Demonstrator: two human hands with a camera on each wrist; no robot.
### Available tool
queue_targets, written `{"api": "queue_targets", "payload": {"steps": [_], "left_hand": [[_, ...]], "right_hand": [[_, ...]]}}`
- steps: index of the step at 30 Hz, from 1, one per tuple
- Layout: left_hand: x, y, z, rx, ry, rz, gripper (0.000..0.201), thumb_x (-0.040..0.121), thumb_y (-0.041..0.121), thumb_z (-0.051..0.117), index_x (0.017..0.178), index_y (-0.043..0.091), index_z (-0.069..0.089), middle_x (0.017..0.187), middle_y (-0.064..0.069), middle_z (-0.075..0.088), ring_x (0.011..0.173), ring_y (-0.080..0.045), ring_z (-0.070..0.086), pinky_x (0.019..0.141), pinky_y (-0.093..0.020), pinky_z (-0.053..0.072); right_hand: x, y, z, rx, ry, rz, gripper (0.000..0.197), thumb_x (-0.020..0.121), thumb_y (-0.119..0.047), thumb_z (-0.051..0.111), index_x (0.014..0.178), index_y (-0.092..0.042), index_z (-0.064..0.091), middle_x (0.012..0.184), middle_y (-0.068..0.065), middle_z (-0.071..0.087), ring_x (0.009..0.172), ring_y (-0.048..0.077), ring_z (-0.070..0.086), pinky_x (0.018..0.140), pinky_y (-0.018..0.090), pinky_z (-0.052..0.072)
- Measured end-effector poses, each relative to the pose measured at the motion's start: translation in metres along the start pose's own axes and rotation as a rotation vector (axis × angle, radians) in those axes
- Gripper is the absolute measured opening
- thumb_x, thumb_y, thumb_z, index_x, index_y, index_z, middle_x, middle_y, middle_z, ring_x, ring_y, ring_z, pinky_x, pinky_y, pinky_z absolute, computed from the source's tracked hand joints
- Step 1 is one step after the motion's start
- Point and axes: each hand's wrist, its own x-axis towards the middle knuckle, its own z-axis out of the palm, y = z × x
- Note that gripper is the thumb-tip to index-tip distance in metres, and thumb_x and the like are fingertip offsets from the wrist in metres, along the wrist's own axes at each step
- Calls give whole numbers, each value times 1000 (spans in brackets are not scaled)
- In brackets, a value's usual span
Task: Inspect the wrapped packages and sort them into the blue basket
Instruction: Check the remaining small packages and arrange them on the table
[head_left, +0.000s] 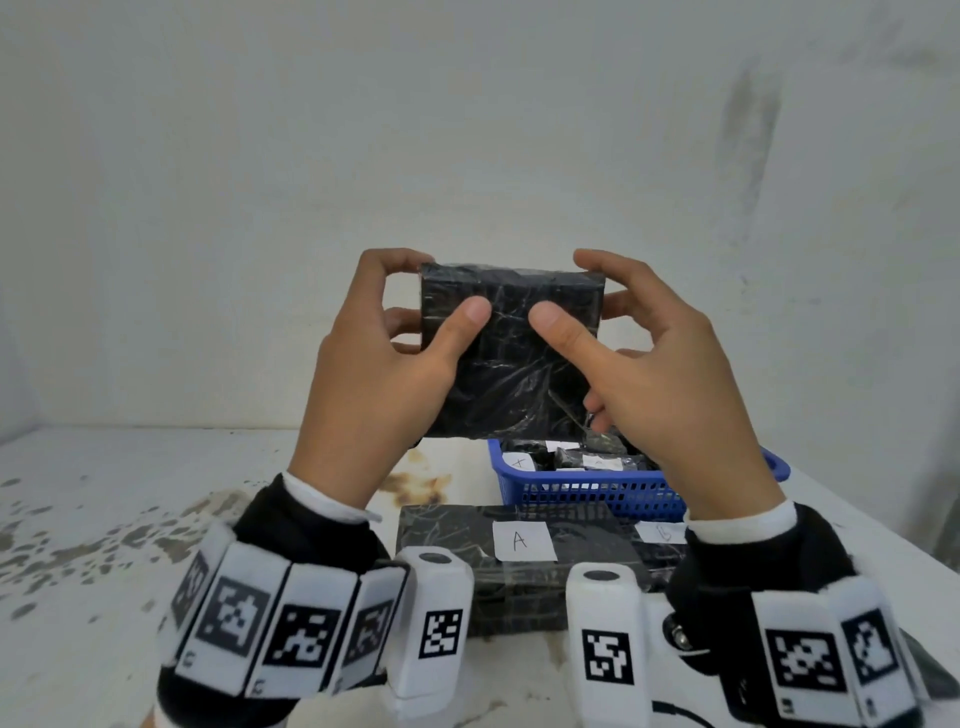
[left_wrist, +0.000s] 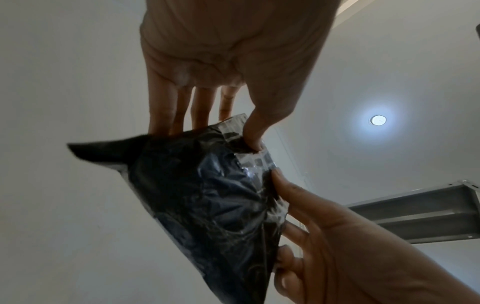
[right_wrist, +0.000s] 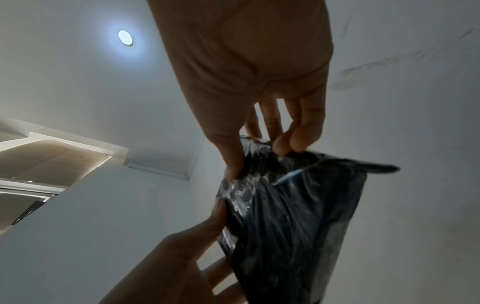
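Mid-inspection: package (head_left: 511, 353) held upright above the worktop (head_left: 104, 499), gripped by left hand (head_left: 379, 374) and right hand (head_left: 660, 384); next, probably lowered into the basket (head_left: 587, 493) at far right.

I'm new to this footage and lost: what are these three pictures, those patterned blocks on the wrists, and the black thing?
No machine here: a person works bare-handed. The head view looks down from a head camera; the other two look up from wrist cameras in those patterned bands. The left hand and right hand each have a grip on a black wrapped package, thumbs on its near face, raised above the table. Below lie a package labelled A and a blue basket holding more packages.
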Motion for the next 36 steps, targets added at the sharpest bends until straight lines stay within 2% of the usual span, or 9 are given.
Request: {"api": "queue_targets", "payload": {"steps": [3, 6, 8, 11, 16, 22, 28, 30, 36], "left_hand": [[-2, 0, 0, 42, -28, 35, 37, 82, 38, 70, 111, 37, 47, 76, 16, 73, 74, 2, 68, 62, -8, 48], [-3, 2, 0, 32, -61, 13, 41, 78, 54, 65, 111, 41, 46, 87, 13, 75, 78, 1, 69, 64, -8, 49], [0, 0, -1, 15, -69, -2, 44, 78, 64, 60, 114, 41, 51, 103, 9, 72, 96, -1, 67, 83, -21, 55], [4, -2, -6, -30, -110, -14, 27, 84, 49, 62, 107, 35, 64, 106, 9, 71, 107, -10, 65, 96, -39, 51], [5, 1, -10, -221, -154, -33, 20, 99, 19, 49, 110, 18, 66, 86, 9, 68, 79, -3, 64, 77, -17, 54], [6, -1, -9, -146, -106, 20, 25, 85, 38, 60, 106, 28, 69, 98, 8, 71, 91, -6, 65, 98, -38, 51], [3, -1, -3, -73, -68, 51, 23, 86, 29, 69, 109, 26, 66, 93, 16, 67, 76, 6, 62, 70, -9, 44], [3, -1, -2, -57, -56, 59, 23, 86, 27, 68, 109, 25, 65, 92, 16, 67, 74, 7, 61, 65, -6, 42], [1, 3, -1, -88, -59, 37, 26, 83, 32, 71, 108, 26, 69, 95, 10, 70, 80, 5, 65, 70, -7, 44]], "right_hand": [[0, 2, 0, 7, 4, -10, 46, 76, -59, 75, 116, -46, 59, 102, -18, 66, 78, 14, 67, 71, 30, 61], [0, 2, 1, 22, 21, -20, 40, 73, -57, 79, 106, -46, 59, 98, -19, 68, 78, 15, 70, 77, 41, 62], [0, 1, 3, 43, 12, -21, 41, 74, -55, 79, 109, -47, 59, 99, -20, 69, 78, 16, 72, 80, 43, 61], [0, -1, 3, 114, 0, -6, 37, 80, -56, 71, 114, -45, 63, 103, -17, 70, 71, 25, 73, 81, 47, 60], [3, 0, -1, 219, -18, 16, 29, 91, -37, 67, 120, -33, 67, 112, -12, 68, 74, 17, 74, 81, 34, 62], [3, 0, -3, 262, -51, 34, 15, 92, -36, 66, 104, -28, 74, 104, -7, 72, 78, 19, 74, 83, 37, 62], [0, -4, 3, 174, -18, -10, 11, 89, -44, 69, 97, -37, 71, 107, -8, 69, 76, 20, 73, 85, 41, 61], [0, -3, 6, 136, -8, -27, 11, 87, -47, 71, 96, -40, 70, 110, -5, 69, 79, 19, 73, 87, 43, 59], [-1, -3, 4, 136, -17, -37, 21, 79, -45, 79, 95, -41, 66, 112, -6, 67, 82, 14, 73, 82, 31, 59]]}}
